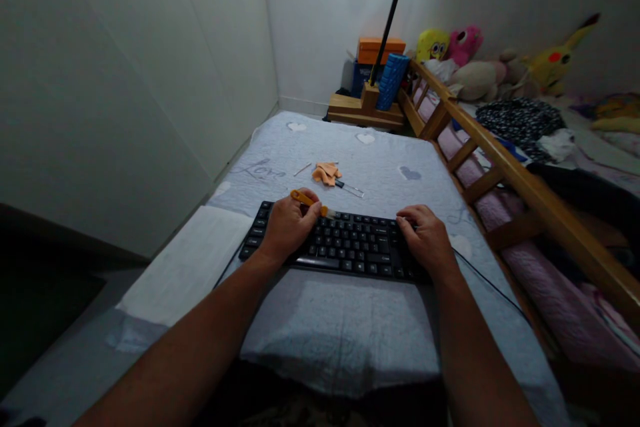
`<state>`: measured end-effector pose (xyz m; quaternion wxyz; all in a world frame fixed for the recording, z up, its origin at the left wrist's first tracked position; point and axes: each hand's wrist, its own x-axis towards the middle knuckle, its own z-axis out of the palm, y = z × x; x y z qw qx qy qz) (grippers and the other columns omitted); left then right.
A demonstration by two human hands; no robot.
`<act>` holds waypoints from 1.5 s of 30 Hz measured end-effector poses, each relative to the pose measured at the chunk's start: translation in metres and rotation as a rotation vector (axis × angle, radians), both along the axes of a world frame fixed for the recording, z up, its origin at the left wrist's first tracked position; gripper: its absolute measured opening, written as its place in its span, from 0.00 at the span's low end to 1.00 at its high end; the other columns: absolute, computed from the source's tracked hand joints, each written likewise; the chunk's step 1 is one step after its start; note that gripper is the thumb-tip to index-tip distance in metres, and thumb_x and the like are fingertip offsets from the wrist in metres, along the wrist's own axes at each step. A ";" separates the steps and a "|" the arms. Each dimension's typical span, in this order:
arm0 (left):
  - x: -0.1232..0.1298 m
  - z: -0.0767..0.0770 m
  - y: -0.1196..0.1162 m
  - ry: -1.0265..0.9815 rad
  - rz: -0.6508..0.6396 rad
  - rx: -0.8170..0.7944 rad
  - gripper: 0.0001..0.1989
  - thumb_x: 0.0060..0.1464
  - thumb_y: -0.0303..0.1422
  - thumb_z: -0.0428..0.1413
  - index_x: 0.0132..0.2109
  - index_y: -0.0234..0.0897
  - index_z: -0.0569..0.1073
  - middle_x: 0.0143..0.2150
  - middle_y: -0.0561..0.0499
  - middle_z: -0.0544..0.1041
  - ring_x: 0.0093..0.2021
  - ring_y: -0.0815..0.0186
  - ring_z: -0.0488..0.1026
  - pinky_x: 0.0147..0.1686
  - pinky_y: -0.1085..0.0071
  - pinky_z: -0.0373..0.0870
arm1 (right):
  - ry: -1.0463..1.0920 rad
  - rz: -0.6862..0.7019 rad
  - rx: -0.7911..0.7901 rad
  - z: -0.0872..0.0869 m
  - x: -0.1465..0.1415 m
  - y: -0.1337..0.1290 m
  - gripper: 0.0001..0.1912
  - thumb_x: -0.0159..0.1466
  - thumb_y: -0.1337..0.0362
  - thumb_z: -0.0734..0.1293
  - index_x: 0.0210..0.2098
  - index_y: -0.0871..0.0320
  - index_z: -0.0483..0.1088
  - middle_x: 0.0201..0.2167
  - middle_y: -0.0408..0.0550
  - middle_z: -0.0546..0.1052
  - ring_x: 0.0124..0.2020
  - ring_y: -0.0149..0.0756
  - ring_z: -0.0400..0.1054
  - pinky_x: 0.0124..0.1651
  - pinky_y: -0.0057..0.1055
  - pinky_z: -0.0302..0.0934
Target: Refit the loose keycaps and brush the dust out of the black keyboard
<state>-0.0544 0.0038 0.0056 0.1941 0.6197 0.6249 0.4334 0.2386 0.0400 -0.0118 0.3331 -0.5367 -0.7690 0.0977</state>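
Observation:
A black keyboard [345, 250] lies across the cloth-covered surface in front of me. My left hand [291, 227] is closed round the orange handle of a small brush [303, 197], whose pale bristles touch the keyboard's upper rows of keys. At the other end, my right hand [425, 233] grips the keyboard's right side, thumb on top; its other fingertips are partly hidden. Just beyond the keyboard lie a crumpled orange cloth [327, 173], a wire tool with a dark handle [350, 188] and a thin pale stick [303, 169].
A white sheet [187, 267] lies to the left. Along the right runs a wooden bed rail [493, 147], with plush toys [465, 47] and clothes behind it. Boxes [381, 50], a blue foam roller [393, 82] and a pole on a wooden base [367, 107] stand at the far end. A cable [493, 283] trails rightward.

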 end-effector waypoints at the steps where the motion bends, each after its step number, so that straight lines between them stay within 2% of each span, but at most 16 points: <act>1: -0.003 0.001 -0.001 0.032 0.018 0.004 0.09 0.58 0.39 0.54 0.35 0.40 0.74 0.26 0.52 0.78 0.29 0.62 0.76 0.33 0.67 0.68 | -0.001 -0.001 -0.003 0.000 0.000 0.000 0.10 0.65 0.60 0.63 0.35 0.56 0.75 0.38 0.54 0.77 0.42 0.45 0.73 0.48 0.42 0.66; 9: -0.026 0.006 -0.004 0.174 0.165 0.018 0.09 0.57 0.38 0.52 0.36 0.39 0.75 0.27 0.51 0.77 0.30 0.60 0.76 0.34 0.67 0.67 | 0.001 0.002 -0.003 0.002 -0.002 -0.001 0.09 0.65 0.61 0.63 0.35 0.57 0.75 0.38 0.54 0.78 0.42 0.45 0.73 0.48 0.42 0.66; 18: -0.040 0.010 -0.008 0.238 0.351 0.069 0.06 0.55 0.35 0.54 0.34 0.41 0.75 0.24 0.52 0.73 0.27 0.60 0.74 0.35 0.65 0.68 | 0.006 -0.003 -0.001 0.002 -0.001 -0.001 0.09 0.64 0.61 0.63 0.34 0.56 0.75 0.37 0.53 0.77 0.41 0.45 0.72 0.47 0.42 0.66; 21: -0.041 0.010 -0.008 0.103 0.345 0.077 0.06 0.55 0.36 0.56 0.36 0.40 0.74 0.25 0.53 0.74 0.28 0.61 0.74 0.35 0.65 0.68 | 0.014 -0.004 -0.002 0.002 -0.001 -0.001 0.09 0.64 0.61 0.63 0.34 0.56 0.75 0.38 0.54 0.78 0.42 0.46 0.73 0.48 0.42 0.66; 24: -0.041 0.007 -0.007 -0.150 0.231 0.048 0.08 0.54 0.39 0.57 0.38 0.39 0.73 0.29 0.52 0.77 0.30 0.61 0.77 0.34 0.67 0.70 | 0.014 0.000 -0.003 0.002 -0.001 -0.001 0.09 0.65 0.61 0.63 0.34 0.56 0.75 0.38 0.53 0.78 0.42 0.45 0.73 0.49 0.42 0.66; 26: -0.039 0.005 -0.005 -0.217 0.175 0.017 0.10 0.53 0.40 0.58 0.38 0.39 0.73 0.30 0.51 0.77 0.31 0.61 0.77 0.34 0.67 0.70 | 0.007 0.006 -0.002 0.001 -0.001 -0.001 0.09 0.65 0.61 0.63 0.35 0.56 0.75 0.38 0.53 0.78 0.42 0.45 0.73 0.49 0.42 0.66; 31: -0.038 0.004 -0.003 -0.116 0.143 -0.032 0.10 0.54 0.41 0.56 0.35 0.38 0.75 0.29 0.51 0.77 0.31 0.61 0.76 0.35 0.66 0.69 | -0.012 -0.004 0.022 -0.002 0.001 0.001 0.10 0.65 0.61 0.63 0.35 0.57 0.75 0.38 0.54 0.78 0.43 0.46 0.72 0.49 0.43 0.65; 35: -0.043 0.007 -0.004 0.032 0.214 -0.038 0.10 0.56 0.40 0.53 0.35 0.39 0.75 0.28 0.51 0.77 0.31 0.59 0.76 0.37 0.65 0.69 | -0.068 -0.016 0.019 -0.005 0.005 0.004 0.10 0.64 0.60 0.63 0.34 0.56 0.75 0.39 0.55 0.79 0.45 0.48 0.72 0.52 0.46 0.63; 39: -0.054 0.007 -0.004 0.166 0.272 0.001 0.10 0.57 0.38 0.51 0.35 0.40 0.74 0.33 0.46 0.78 0.38 0.54 0.77 0.44 0.61 0.70 | -0.102 -0.027 -0.004 -0.009 0.007 0.007 0.11 0.65 0.60 0.63 0.34 0.56 0.75 0.39 0.55 0.80 0.45 0.48 0.71 0.53 0.47 0.62; 45: -0.070 0.003 -0.004 0.206 0.399 0.050 0.10 0.58 0.37 0.50 0.35 0.40 0.74 0.38 0.42 0.79 0.44 0.51 0.77 0.48 0.58 0.70 | -0.129 -0.020 -0.047 -0.014 0.010 0.009 0.14 0.66 0.59 0.59 0.36 0.56 0.76 0.39 0.56 0.81 0.44 0.48 0.72 0.52 0.45 0.63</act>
